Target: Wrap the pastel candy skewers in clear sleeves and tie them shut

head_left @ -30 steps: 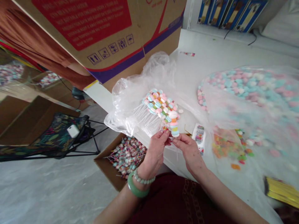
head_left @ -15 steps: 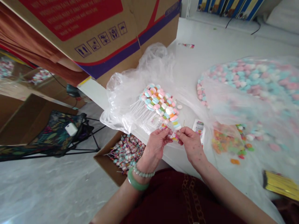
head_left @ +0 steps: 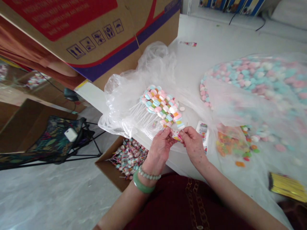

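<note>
My left hand (head_left: 160, 146) is closed in a pinch on a small clear printed candy wrapper (head_left: 177, 135), which stretches between both hands. My right hand (head_left: 193, 145) pinches the stick of a marshmallow skewer (head_left: 179, 122), its fingertips also at the wrapper's edge. Pink, blue and white marshmallows with yellow and orange pieces are threaded on that skewer, pointing away from me. Just beyond lies a pile of similar marshmallow skewers (head_left: 157, 101), their white sticks (head_left: 141, 116) fanned to the left on clear plastic. Fingertips partly hide the wrapper.
A large carton (head_left: 100, 35) stands at the back left. Loose marshmallows (head_left: 242, 75) and gummies (head_left: 227, 143) lie at the right under plastic. Below the table edge, a box (head_left: 107, 166) holds wrapped skewers. A folding chair (head_left: 55, 134) and a yellow packet (head_left: 286, 187) are also there.
The printed wrapper has come into clearer view, spread between my hands. My right hand has shifted slightly away from my left with the skewer. The whole view has shifted a little.
</note>
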`<act>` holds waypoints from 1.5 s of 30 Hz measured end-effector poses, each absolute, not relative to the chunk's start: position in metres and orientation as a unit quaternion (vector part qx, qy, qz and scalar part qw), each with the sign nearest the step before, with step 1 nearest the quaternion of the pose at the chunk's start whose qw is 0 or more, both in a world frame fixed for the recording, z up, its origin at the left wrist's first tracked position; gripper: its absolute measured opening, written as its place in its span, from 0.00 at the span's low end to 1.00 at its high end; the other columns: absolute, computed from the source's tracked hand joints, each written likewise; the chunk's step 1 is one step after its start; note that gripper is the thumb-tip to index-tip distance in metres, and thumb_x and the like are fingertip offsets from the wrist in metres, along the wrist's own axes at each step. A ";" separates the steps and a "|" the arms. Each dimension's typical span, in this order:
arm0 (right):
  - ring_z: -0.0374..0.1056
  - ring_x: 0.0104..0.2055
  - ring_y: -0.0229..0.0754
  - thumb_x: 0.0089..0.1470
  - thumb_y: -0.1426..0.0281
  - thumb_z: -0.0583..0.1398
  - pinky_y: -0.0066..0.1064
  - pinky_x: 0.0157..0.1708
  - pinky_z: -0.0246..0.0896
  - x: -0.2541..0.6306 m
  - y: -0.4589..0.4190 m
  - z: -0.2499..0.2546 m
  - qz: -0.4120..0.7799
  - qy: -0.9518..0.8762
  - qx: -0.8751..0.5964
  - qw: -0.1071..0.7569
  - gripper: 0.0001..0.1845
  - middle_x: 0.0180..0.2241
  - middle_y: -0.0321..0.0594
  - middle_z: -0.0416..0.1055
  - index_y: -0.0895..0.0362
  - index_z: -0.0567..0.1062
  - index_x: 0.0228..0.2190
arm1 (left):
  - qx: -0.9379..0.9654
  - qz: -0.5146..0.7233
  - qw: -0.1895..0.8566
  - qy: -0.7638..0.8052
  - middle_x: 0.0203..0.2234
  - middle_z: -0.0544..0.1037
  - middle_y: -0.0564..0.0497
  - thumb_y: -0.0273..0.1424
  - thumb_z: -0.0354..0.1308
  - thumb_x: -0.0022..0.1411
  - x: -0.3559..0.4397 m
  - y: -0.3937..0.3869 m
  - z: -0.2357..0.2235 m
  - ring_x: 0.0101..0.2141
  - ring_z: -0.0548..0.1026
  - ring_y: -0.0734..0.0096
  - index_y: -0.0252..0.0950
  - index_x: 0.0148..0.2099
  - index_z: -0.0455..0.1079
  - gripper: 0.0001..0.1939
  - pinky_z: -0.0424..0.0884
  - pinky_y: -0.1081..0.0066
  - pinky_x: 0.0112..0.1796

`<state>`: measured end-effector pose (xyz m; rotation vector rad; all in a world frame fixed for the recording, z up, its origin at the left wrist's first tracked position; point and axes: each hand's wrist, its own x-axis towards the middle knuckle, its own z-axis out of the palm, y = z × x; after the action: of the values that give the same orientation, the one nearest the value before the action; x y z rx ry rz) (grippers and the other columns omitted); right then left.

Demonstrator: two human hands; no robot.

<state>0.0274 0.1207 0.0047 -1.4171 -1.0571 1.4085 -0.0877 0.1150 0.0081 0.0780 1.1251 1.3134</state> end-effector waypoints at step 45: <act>0.68 0.33 0.40 0.52 0.64 0.62 0.27 0.32 0.60 0.102 0.084 0.029 0.456 -0.601 -0.592 0.281 0.07 0.30 0.35 0.74 0.53 0.78 0.28 | 0.035 0.557 0.682 0.472 0.22 0.72 0.54 0.31 0.54 0.63 -0.116 0.117 0.030 0.22 0.76 0.69 0.33 0.31 0.67 0.09 0.75 0.66 0.29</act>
<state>0.1017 0.0838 0.0291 -1.5878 -1.6119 1.2231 -0.1159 0.1175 0.0297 0.0795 1.0587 1.2499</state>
